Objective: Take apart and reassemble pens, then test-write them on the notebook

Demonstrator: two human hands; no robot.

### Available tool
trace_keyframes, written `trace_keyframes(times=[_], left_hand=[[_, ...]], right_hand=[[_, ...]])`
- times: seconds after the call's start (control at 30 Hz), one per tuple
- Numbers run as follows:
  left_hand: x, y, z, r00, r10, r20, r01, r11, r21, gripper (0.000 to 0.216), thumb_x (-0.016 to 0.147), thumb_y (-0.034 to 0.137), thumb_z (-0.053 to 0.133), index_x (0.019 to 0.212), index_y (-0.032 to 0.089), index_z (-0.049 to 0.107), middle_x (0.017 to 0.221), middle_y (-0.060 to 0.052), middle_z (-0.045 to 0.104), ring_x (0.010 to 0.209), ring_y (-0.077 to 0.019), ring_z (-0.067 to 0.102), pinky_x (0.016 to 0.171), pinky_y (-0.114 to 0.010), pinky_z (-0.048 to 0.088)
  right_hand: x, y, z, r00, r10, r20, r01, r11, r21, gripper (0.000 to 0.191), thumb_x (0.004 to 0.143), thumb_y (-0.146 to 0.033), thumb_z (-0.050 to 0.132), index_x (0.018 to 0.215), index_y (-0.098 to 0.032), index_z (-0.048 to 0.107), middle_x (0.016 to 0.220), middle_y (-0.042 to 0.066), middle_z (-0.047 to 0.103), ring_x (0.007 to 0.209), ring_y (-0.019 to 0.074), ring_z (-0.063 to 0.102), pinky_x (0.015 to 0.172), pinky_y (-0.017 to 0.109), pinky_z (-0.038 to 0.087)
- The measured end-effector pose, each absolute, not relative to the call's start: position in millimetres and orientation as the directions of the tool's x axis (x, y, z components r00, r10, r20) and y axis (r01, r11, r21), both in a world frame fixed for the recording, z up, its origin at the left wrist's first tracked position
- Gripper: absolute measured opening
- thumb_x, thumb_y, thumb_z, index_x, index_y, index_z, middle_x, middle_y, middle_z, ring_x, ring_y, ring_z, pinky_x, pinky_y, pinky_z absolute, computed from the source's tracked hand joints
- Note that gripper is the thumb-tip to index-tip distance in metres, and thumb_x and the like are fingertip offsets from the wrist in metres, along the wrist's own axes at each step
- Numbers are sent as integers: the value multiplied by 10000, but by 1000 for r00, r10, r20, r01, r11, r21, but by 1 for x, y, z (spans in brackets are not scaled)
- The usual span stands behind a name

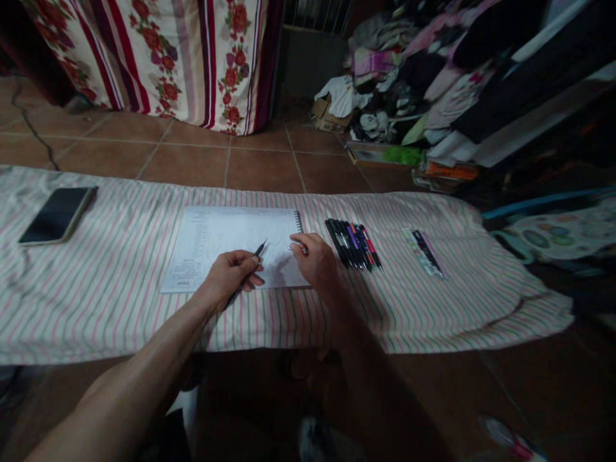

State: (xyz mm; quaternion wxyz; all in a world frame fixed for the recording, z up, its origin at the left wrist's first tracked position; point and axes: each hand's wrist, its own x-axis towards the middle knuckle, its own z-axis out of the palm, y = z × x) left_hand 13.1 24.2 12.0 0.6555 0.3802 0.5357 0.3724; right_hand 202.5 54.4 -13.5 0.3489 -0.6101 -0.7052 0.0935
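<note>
My left hand (235, 269) is closed around a black pen (260, 249), its narrow end pointing up and to the right. Just across from it, my right hand (315, 260) pinches a small piece with a shiny tip (290, 248); the fingers hide most of it, so its kind is unclear. Both hands are above a spiral-bound notebook (231, 224) with printed text on its page, and a small gap separates them. To the right of my right hand lies a row of several pens (353, 244), mostly black, with purple and red ones among them.
Everything lies on a striped cloth (120, 276) over a low surface. A phone (58, 215) rests at the far left. Several slim pale and dark sticks (426, 253) lie farther right. Behind are a floral curtain (192, 58), tiled floor (262, 163) and piled clothes (414, 70).
</note>
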Motion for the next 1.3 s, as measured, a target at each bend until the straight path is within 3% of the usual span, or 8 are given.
trace_keyframes(times=[0.1, 0.23, 0.5, 0.63, 0.8, 1.3], left_hand=[[13, 25, 14, 142, 891, -431, -104, 446, 889, 104, 817, 182, 572, 765, 98, 605, 723, -55, 675, 498, -95, 621, 400, -171, 381], [12, 25, 15, 133, 887, -441, -134, 457, 879, 100, 823, 183, 569, 767, 108, 605, 734, -60, 683, 515, -102, 634, 416, -176, 390], [10, 24, 18, 157, 899, -410, -126, 430, 894, 87, 809, 186, 586, 773, 113, 617, 725, -45, 672, 505, -91, 615, 416, -174, 384], [9, 22, 20, 171, 901, -398, -80, 415, 906, 92, 808, 198, 583, 789, 119, 627, 691, -32, 660, 474, -79, 586, 411, -178, 378], [7, 20, 20, 174, 903, -393, -28, 404, 914, 97, 800, 201, 581, 770, 124, 632, 670, -32, 660, 436, -67, 551, 409, -186, 367], [8, 17, 20, 198, 897, -396, 13, 402, 916, 117, 813, 192, 550, 725, 130, 594, 627, -13, 629, 426, -64, 523, 419, -189, 378]], right_hand=[[197, 52, -7, 49, 908, 415, 755, 238, -610, 269, 814, -212, 469, 957, -142, 685, 892, 108, 680, 780, 196, 627, 762, 311, 494], [183, 45, 0, 81, 933, 350, 628, 225, -745, 271, 823, -270, 468, 948, -155, 679, 906, 90, 697, 758, 179, 640, 690, 280, 501], [152, 38, 4, 13, 998, -57, 268, -58, -962, 319, 791, -410, 515, 898, -153, 672, 577, -16, 588, 414, 76, 479, 403, 189, 373], [146, 36, 7, 41, 991, -128, 106, -132, -986, 313, 752, -446, 562, 776, -149, 658, 557, -31, 540, 403, 50, 425, 380, 175, 326], [143, 35, 11, 22, 985, -173, -42, -172, -984, 280, 705, -417, 610, 773, -150, 662, 593, -23, 548, 462, 52, 427, 389, 166, 315], [146, 35, 11, 80, 979, -186, -68, -181, -981, 267, 685, -391, 625, 784, -150, 680, 635, -19, 574, 488, 55, 433, 403, 177, 306]])
